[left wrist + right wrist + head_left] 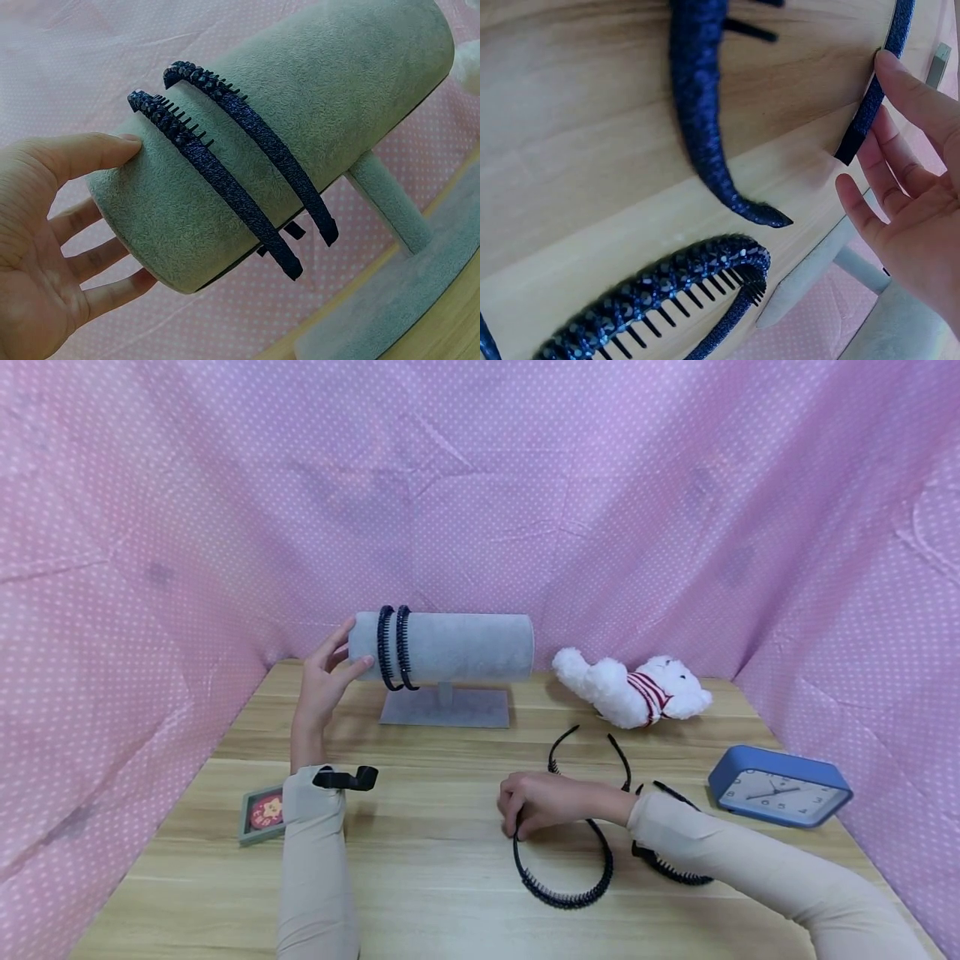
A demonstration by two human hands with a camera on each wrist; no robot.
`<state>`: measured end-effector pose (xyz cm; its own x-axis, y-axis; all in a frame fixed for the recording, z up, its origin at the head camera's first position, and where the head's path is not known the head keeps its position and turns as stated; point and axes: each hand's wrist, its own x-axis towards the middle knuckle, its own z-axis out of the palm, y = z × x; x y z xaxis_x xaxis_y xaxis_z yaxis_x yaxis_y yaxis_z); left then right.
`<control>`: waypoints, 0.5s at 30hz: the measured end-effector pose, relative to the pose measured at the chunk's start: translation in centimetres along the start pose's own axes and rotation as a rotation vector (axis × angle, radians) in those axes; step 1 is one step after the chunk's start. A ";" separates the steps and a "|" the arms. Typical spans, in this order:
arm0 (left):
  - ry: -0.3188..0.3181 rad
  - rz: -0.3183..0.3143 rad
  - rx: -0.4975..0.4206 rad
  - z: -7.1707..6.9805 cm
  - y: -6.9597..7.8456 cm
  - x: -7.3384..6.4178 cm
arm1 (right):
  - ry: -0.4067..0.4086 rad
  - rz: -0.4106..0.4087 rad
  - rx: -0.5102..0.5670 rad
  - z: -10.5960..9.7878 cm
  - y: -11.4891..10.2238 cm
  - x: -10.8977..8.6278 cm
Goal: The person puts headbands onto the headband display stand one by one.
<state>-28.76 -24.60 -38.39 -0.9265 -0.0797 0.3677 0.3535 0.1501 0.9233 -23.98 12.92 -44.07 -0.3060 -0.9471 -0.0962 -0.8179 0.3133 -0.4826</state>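
Observation:
My left hand (pixel 322 685) grips the left end of a grey plush headband display stand (pixel 472 647), thumb on the near side and fingers behind. Two dark headbands with comb teeth hang around its roll, a left headband (pixel 217 180) and a right headband (pixel 277 154). Over the table, my right hand (pixel 543 802) pinches one end of another toothed headband (pixel 566 902) between thumb and fingers. Beyond that hand lies a headband (pixel 557 747), partly hidden by it. One more headband (pixel 678 875) sits under the right forearm, with its middle covered by the sleeve.
A white plush bear (pixel 611 693) in a striped top lies at the back right. To the right stands a blue clock (pixel 780 785). A small green-framed picture (pixel 262 814) is beside the left sleeve. Pink dotted cloth (pixel 480 485) surrounds the wooden table (pixel 420 860).

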 end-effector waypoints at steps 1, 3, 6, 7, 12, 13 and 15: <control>-0.001 0.000 0.000 0.0 0.1 0.0 | 0.006 0.008 0.001 0.0 0.0 0.0; -0.002 0.002 0.001 0.1 0.1 -0.1 | 0.023 0.032 -0.002 0.0 0.1 0.0; -0.003 0.006 0.006 0.0 0.0 0.0 | 0.058 0.065 -0.009 -0.2 0.3 0.0; -0.003 0.007 0.008 0.0 -0.1 0.0 | 0.068 0.071 -0.011 -0.2 0.4 0.1; 0.000 0.001 0.008 0.0 -0.2 0.0 | 0.124 0.057 -0.001 -0.7 1.1 0.3; 0.001 0.000 0.008 0.0 -0.1 0.0 | 0.132 0.056 0.002 -0.8 1.1 0.4; 0.001 -0.002 0.009 -0.1 -0.1 0.0 | 0.149 0.071 0.002 -1.0 1.2 0.6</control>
<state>-28.81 -24.68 -38.51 -0.9270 -0.0806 0.3662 0.3507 0.1590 0.9229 -25.68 12.83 -43.83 -0.4315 -0.9021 -0.0002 -0.7909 0.3784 -0.4809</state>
